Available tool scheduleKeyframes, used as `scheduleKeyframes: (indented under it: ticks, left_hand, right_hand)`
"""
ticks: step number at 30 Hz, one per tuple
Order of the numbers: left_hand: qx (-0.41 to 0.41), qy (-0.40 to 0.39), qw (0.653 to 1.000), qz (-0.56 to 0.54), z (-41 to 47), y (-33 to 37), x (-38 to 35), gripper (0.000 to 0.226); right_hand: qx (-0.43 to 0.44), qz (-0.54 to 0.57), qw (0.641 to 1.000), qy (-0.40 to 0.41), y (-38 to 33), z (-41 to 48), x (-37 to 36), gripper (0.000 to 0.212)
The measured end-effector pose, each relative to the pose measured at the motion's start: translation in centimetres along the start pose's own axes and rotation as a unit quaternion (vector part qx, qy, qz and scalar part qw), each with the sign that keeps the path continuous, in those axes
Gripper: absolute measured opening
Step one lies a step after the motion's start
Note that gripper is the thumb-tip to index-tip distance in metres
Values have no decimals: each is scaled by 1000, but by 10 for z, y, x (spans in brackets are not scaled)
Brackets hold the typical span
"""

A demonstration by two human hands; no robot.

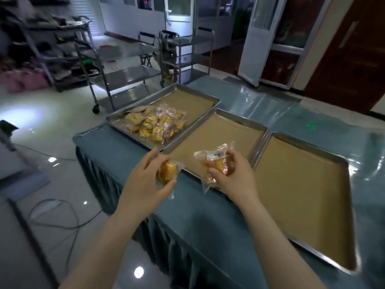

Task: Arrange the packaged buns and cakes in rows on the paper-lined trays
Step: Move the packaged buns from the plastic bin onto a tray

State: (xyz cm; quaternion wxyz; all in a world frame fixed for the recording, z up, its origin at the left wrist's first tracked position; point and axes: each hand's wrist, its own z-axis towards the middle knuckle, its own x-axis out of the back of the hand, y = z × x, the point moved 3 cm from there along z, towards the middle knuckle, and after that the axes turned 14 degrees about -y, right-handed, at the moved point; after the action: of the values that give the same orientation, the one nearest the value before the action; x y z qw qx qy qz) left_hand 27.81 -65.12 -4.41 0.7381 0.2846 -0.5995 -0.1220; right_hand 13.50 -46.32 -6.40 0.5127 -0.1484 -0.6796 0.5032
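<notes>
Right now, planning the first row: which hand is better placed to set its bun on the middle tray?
Right: the right hand holds its bun over the near rim of the middle tray; the left hand hangs beside it.

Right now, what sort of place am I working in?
Probably a bakery or food-prep workroom: paper-lined steel trays on a skirted table, a heap of packaged buns, and steel trolleys behind.

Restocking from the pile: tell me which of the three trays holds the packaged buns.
The far-left tray, with the heap of packaged buns; the middle tray and right tray are lined but bare.
</notes>
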Motion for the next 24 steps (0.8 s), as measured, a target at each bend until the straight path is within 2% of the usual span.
scheduleKeyframes:
  ticks: [4, 7, 10, 16, 17, 20, 24]
  left_hand:
    - [45, -21, 999, 11, 27, -63, 11, 57]
    - [67, -22, 997, 18, 58, -109, 22, 56]
    - [97, -41, 994, 10, 90, -150, 33, 57]
    - [117, -32, 992, -22, 145, -218, 52, 53]
    - [118, -35, 992, -28, 153, -229, 53, 53]
    - [105, -60, 992, -36, 183, -266, 55, 53]
    - [70, -96, 990, -80, 237, -314, 59, 52]
  right_hand:
    - [-61, 125, 990, 16, 14, 58, -55, 64]
    - [-103, 254, 960, 63, 15, 107, -111, 62]
    - [-139, 329, 933, 41, 0, 157, -170, 59]
    - [-147, 283, 948, 9, -21, 229, -222, 67]
    - [-149, 277, 949, 6, -21, 236, -228, 60]
    - [-144, 259, 955, 12, -24, 257, -250, 23]
    - [-145, 236, 957, 82, -32, 282, -267, 16]
